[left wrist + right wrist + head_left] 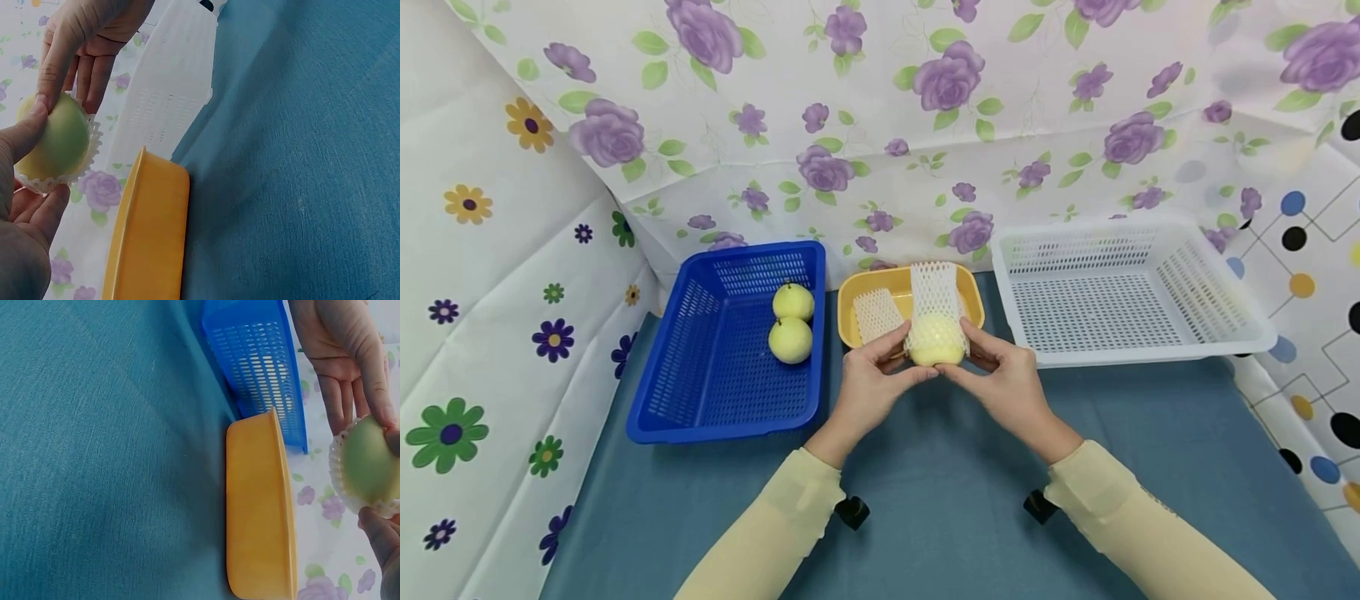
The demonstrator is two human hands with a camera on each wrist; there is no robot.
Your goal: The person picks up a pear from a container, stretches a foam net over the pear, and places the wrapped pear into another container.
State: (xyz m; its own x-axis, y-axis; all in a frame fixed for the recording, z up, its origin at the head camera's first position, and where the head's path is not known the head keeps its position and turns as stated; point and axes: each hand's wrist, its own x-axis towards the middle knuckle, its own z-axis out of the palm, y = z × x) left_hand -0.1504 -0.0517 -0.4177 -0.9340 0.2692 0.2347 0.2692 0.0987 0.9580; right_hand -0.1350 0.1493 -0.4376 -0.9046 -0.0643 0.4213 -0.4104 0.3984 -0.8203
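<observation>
Cream sleeves (760, 533) stretch over a blue-green table (940, 517), a small black device (852, 512) beneath each cuff. Left hand (872, 383) and right hand (1011, 387) grip a pear (936, 352) from both sides, fingers bent around it and thumbs nearly meeting at its near end; neither hand is spread wide. White foam net (934, 283) wraps the pear but leaves that end bare, its loose length extending toward the table's far edge. The pear is held up off the table, at the near rim of a yellow tray (895, 283) set midway along that edge. A second net (877, 314) lies in the tray's left half. Toward the far left corner, two other pears (790, 340) touch inside a blue basket (718, 367), near its right wall. A white basket (1090, 312) stands toward the far right corner.
</observation>
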